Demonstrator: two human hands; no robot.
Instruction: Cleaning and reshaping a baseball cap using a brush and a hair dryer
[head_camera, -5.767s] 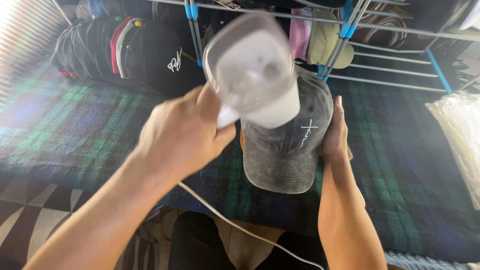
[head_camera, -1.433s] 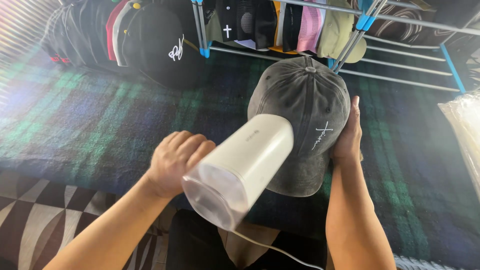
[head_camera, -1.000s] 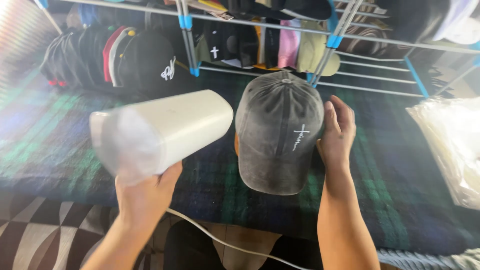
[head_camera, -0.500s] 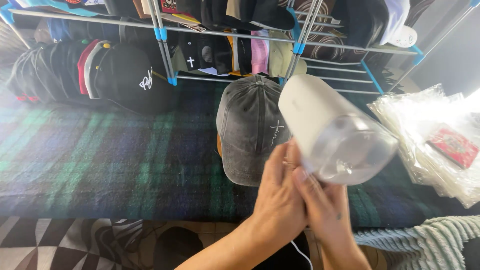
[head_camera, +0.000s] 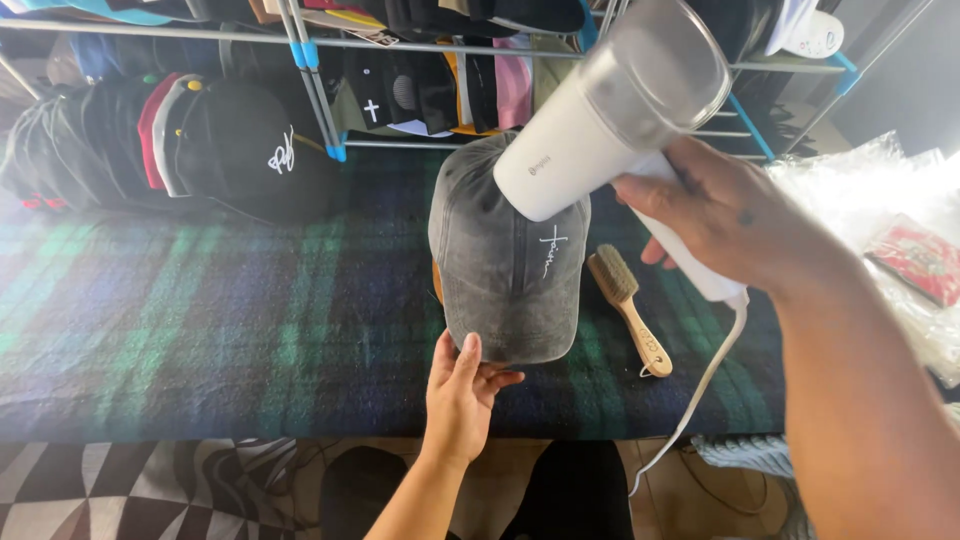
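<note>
- Currently, far left: row of dark caps lying under the metal rack, well apart from both hands.
- Left hand grips the brim edge of the grey cap; thumb on top, other fingers curled under, lightly pinching the brim.
- Grey cap sits crown-up on the plaid blanket, just in front of the rack, between the 2 hands.
- Right hand is wrapped around the handle of the white steamer, fingers closed tight on it; steamer head points down at the crown, close to it or touching, cannot tell which.
- Wooden brush lies on the blanket just right of the cap, touching neither hand.
- White cord drops from the handle off the blanket edge, passing near the brush.
- Clear plastic bags piled far right, near the right forearm.
- Risk 1: left fingers sit near the steam path; a slip of the head toward the brim could scald them.
- Risk 2: the cord could snag the brush and drag it off.
- Risk 3: the forearm could sweep the bags; heat near thin plastic is bad.
- Rack bars crowd the space behind the crown.
</note>
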